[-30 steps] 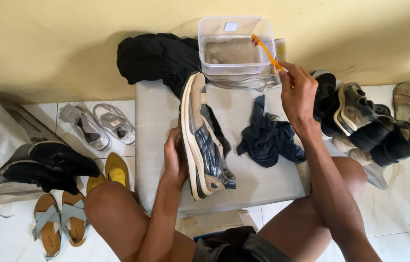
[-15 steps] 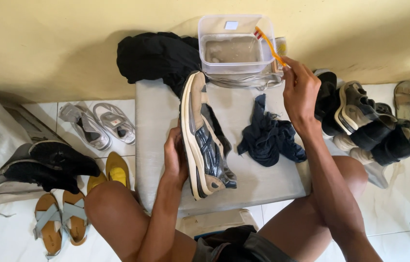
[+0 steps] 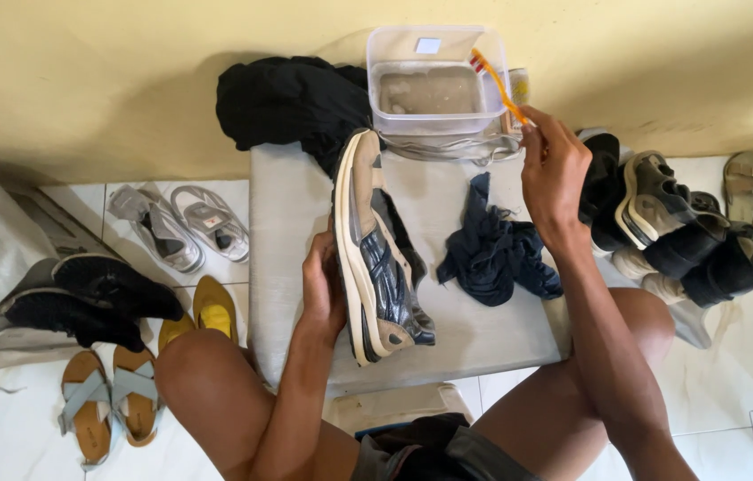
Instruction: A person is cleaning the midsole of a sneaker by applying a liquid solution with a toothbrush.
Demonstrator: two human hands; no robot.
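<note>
Head view, left hand (image 3: 323,289) gripping sneaker (image 3: 375,254), right hand (image 3: 555,174) dipping toothbrush (image 3: 497,85)

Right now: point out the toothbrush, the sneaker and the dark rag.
toothbrush (image 3: 494,78), head view, middle of orange handle.
sneaker (image 3: 375,254), head view, side of the upper.
dark rag (image 3: 492,254), head view, centre of the crumpled cloth.

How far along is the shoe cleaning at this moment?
Early. The left hand holds the sneaker on its side on the white block. The right hand dips the orange toothbrush into the tub of murky water. Other shoes wait nearby.
</note>
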